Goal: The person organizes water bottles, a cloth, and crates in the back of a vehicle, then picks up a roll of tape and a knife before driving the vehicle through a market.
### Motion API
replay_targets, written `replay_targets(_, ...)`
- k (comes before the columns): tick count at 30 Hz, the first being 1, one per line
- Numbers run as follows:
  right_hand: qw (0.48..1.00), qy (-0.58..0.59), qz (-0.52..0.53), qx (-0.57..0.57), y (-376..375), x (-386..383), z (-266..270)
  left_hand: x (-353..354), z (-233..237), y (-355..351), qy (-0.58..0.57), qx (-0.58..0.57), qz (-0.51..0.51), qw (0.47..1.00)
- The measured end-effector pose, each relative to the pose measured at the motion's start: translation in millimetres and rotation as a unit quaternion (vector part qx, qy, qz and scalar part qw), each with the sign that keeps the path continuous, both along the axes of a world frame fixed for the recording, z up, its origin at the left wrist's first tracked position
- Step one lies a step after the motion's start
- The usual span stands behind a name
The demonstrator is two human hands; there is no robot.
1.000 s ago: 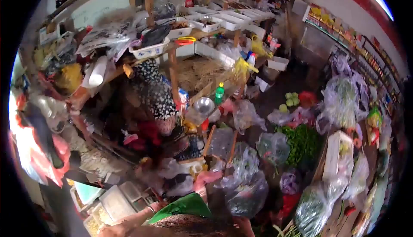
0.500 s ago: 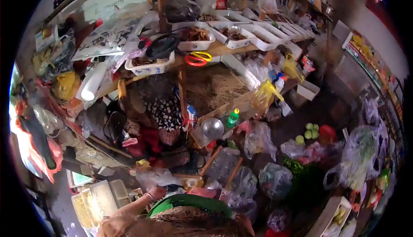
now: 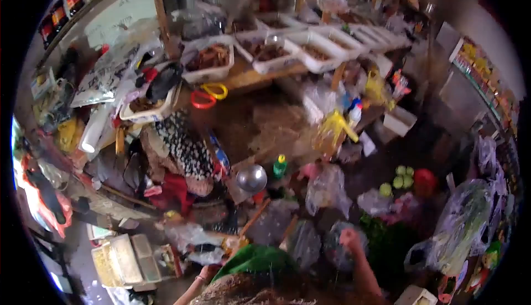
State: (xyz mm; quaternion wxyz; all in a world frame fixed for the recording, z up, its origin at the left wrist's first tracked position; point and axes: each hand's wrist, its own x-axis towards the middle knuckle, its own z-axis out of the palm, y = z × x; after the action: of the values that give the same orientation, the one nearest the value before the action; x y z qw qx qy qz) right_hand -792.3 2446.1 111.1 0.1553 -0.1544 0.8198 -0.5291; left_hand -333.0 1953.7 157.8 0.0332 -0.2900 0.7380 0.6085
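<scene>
Your right hand point(image 3: 349, 239) is up against a clear bag point(image 3: 331, 251) by the greens point(image 3: 387, 241). Its fingers look curled, but the blur hides any grip. Your left hand point(image 3: 208, 272) lies low beside the green cloth point(image 3: 251, 258), its grip unclear.

The right hand point(image 3: 349, 239) is a blur over the plastic bags point(image 3: 303, 244); its grip cannot be read. The left hand point(image 3: 207, 272) sits half hidden behind a green object point(image 3: 251, 258), its fingers unseen, forearm cut by the bottom edge.
</scene>
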Motion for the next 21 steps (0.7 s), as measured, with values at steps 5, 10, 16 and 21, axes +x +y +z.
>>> replay_targets(5,0.946,-0.308,-0.097,0.018,-63.3,41.1,91.5,69.8,-84.9,-16.5,-0.203,-0.116,-0.076,0.969)
replay_targets(10,0.897,-0.428,-0.038,-0.102,-53.4,127.9,42.3,103.1,-91.7,-15.8,-0.171,-0.120,-0.101,0.973)
replay_targets(16,0.924,-0.366,0.057,0.094,-52.8,167.0,78.0,24.1,11.9,-39.1,-0.253,-0.005,-0.038,0.967)
replay_targets(21,0.915,-0.388,-0.013,0.111,-43.2,138.8,48.9,-50.1,31.5,-63.6,-0.170,0.109,0.105,0.974)
